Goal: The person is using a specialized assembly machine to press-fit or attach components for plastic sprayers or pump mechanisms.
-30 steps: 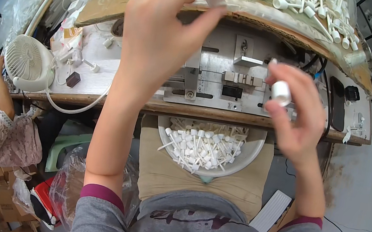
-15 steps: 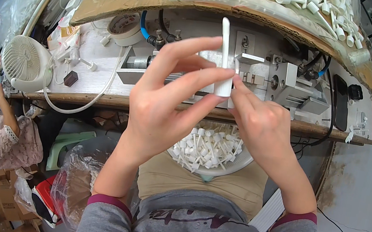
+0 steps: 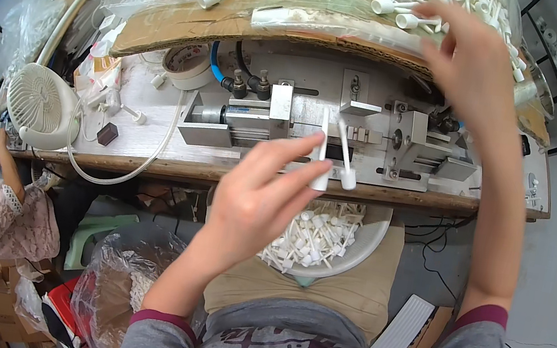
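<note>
My left hand (image 3: 256, 196) pinches a white plastic scoop (image 3: 322, 159) upright between thumb and fingers, above the front of a metal clamping fixture. Just right of it, a second white scoop (image 3: 348, 178) points its cup downward; whether it touches the left fingers or rests on the fixture I cannot tell. My right hand (image 3: 473, 66) is raised at the far right, slightly blurred, with fingers apart over the shelf. Closest to its fingertips is a white scoop (image 3: 408, 21) at the edge of a loose pile.
The fixture has a left metal block (image 3: 279, 111) and a right one (image 3: 409, 141). A cardboard shelf edge (image 3: 170, 27) overhangs it. On my lap sits a bowl (image 3: 373, 245) of white scoops. A fan (image 3: 40, 103) and tape roll (image 3: 189, 70) stand left; a co-worker (image 3: 14, 211) sits beyond.
My right hand has left the left hand's side and moved up and right to the scoop pile. The left hand has lowered slightly, still pinching its scoop.
</note>
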Tool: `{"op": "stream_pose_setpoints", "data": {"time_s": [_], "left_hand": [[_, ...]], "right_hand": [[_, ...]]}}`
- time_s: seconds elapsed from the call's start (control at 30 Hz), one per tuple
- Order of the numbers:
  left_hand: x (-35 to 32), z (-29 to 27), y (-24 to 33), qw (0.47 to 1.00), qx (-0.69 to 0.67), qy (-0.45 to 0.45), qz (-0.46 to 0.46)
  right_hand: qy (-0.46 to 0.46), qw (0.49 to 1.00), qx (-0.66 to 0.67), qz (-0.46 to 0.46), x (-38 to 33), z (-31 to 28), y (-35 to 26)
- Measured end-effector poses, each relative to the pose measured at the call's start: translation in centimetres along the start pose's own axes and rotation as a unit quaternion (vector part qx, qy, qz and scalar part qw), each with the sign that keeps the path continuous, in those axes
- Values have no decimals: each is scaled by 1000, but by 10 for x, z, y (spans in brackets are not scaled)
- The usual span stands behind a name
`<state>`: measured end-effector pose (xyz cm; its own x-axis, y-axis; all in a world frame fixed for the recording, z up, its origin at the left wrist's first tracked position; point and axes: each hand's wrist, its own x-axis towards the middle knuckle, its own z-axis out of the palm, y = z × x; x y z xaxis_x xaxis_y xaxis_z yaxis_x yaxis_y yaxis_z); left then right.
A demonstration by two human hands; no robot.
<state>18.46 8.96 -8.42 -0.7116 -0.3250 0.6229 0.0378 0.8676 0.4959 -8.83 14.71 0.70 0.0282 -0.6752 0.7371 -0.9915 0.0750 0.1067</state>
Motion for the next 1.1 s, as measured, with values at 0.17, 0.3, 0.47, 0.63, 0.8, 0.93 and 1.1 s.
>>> {"op": "stream_pose_setpoints", "data": {"time_s": [0.17, 0.3, 0.47, 0.63, 0.8, 0.93, 1.1], "left_hand": [[-3, 30, 7, 994, 98, -57, 8], [2, 39, 6, 984, 149, -99, 9], [12, 36, -4, 981, 156, -114, 1], [14, 31, -2, 990, 73, -117, -42], [16, 15, 18, 899, -383, 26, -211], [13, 12, 17, 948, -278, 0, -153], [6, 22, 13, 997, -35, -22, -70]], "right_hand": [[-305, 946, -75, 77, 63, 37, 34], [-364, 925, -63, 85, 71, 40, 26], [-135, 989, 66, -7, 40, 26, 24], [50, 987, 107, -105, -17, 3, -14], [43, 976, 97, -191, -77, -7, -59], [33, 982, 129, -137, -92, -9, -72], [61, 935, 324, 130, -104, -15, -56]]}}
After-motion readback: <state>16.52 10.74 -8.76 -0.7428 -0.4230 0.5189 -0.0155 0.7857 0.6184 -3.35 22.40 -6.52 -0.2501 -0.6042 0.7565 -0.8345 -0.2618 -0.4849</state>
